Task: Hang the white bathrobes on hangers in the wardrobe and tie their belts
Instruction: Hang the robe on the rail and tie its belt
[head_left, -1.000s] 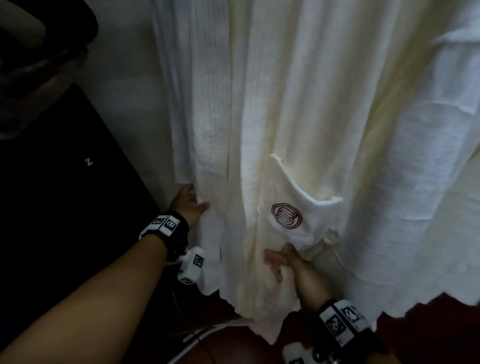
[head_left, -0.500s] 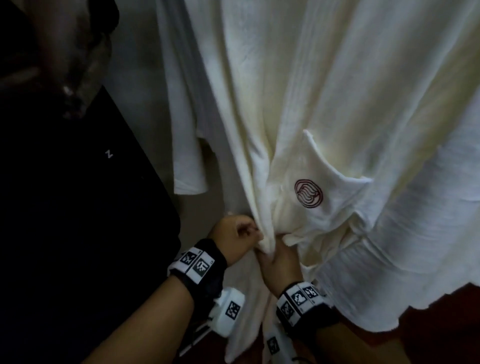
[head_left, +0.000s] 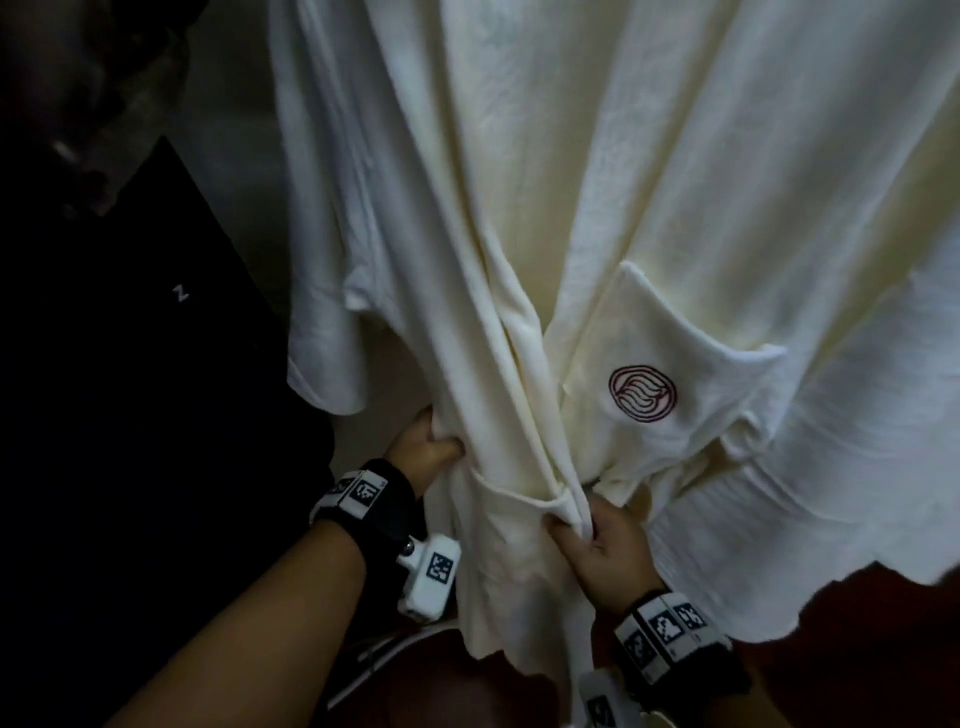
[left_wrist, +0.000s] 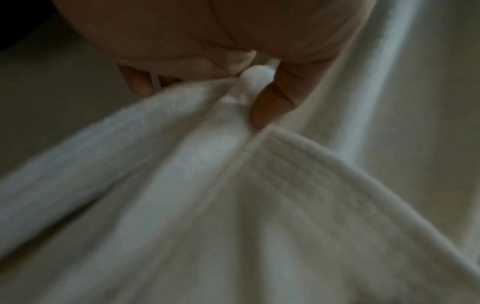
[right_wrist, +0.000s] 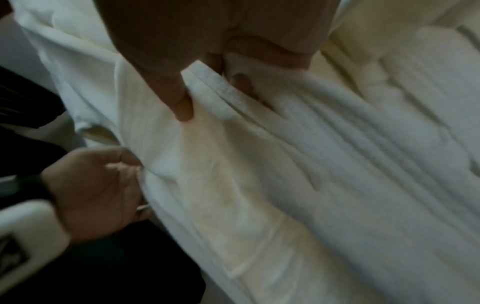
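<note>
Hands parted since earlier — left hand (head_left: 426, 452) fingers clamp bathrobe (head_left: 519, 260) edge, right hand (head_left: 597, 551) pinches front fold.

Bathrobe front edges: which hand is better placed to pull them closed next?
Probably the right hand: it already pinches the overlapping front edges of the bathrobe just below the pocket. The left hand grips fabric farther out at the side.
</note>
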